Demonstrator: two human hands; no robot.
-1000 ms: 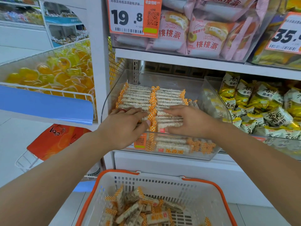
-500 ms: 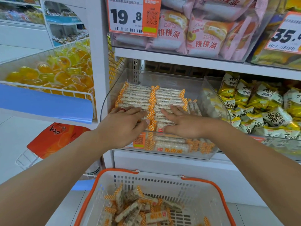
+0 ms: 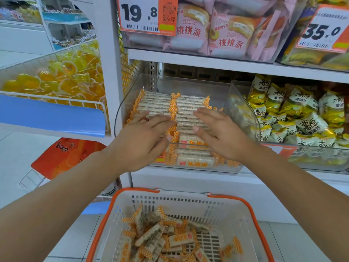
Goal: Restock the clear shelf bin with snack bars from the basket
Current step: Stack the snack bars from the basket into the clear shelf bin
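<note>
The snack bars point(image 3: 186, 110) in the clear shelf bin point(image 3: 243, 108) are pale white with orange-and-white chequered ends. The basket point(image 3: 222, 210) is white with an orange rim. The price tag point(image 3: 148, 15) is white and orange with black digits. Pink packets point(image 3: 230, 31) sit above; yellow-and-white bags point(image 3: 302, 114) beside; yellow and orange jelly cups point(image 3: 62, 76) above a blue shelf strip point(image 3: 51, 118).

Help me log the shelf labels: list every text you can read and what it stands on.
"19.8": price tag.
"35.0": price tag.
"桃桃派": pink packets.
"薯愿", "非油炸": yellow-white bags.
Red characters on snack bars: blurred.
Barcodes, QR code, small print: unreadable.
</note>
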